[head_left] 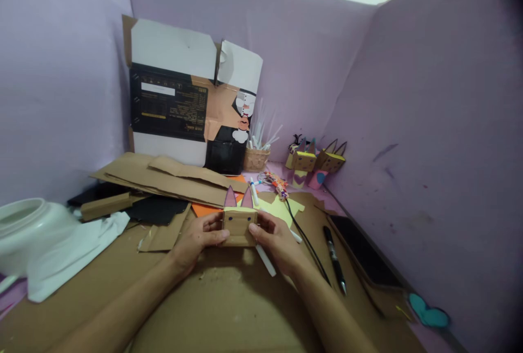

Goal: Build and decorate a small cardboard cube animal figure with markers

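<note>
Both my hands hold a small brown cardboard animal head (pixel 239 226) with two pink-lined pointed ears and dot eyes, just above the cardboard-covered desk (pixel 229 304). My left hand (pixel 195 241) grips its left side, thumb on the front. My right hand (pixel 278 244) pinches its right side, and a white stick (pixel 265 260) pokes out beneath those fingers.
Two finished cardboard animal figures (pixel 316 163) stand at the back right beside a basket of white sticks (pixel 256 158). A printed carton (pixel 183 108) leans on the back wall. Cardboard scraps (pixel 163 178), a white jar (pixel 24 227), a black pen (pixel 335 259), a cable (pixel 304 233), a dark phone (pixel 363 252) lie around.
</note>
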`<state>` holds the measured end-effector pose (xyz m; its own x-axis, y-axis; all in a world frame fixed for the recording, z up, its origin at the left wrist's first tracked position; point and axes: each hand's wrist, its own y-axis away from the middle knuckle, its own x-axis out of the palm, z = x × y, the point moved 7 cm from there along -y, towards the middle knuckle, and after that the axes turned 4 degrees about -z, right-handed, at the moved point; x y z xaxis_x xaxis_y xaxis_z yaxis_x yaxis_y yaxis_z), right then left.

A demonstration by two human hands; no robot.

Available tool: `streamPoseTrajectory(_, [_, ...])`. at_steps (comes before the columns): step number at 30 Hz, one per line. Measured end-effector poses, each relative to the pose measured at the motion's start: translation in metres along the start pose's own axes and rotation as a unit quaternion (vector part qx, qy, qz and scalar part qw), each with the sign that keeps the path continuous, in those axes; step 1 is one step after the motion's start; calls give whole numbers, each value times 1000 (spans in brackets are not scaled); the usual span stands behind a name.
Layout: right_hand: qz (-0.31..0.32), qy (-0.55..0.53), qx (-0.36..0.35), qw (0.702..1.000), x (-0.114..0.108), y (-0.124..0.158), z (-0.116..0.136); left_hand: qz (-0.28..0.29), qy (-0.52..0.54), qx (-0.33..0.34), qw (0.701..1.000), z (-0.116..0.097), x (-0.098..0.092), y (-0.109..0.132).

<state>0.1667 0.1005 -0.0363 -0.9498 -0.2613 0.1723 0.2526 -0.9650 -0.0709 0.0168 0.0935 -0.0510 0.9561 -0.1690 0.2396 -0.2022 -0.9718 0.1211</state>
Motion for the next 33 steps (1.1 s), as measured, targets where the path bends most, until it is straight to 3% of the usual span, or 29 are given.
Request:
streamPoseTrajectory(5, [15,-20,6,1000,3,0,-2,-6,8,-4,1000,-2,2,1])
streamPoseTrajectory(20, [-22,-27,11,999,2,3,5,33,15,-9,999,2,5,2])
streamPoseTrajectory(26, [14,-40,20,999,5,2,0,8,29,-18,999,3,1,-2])
streamPoseTrajectory(33, [-74,-35,52,995,-9,1,-11,-10,24,-25,999,2,0,-1])
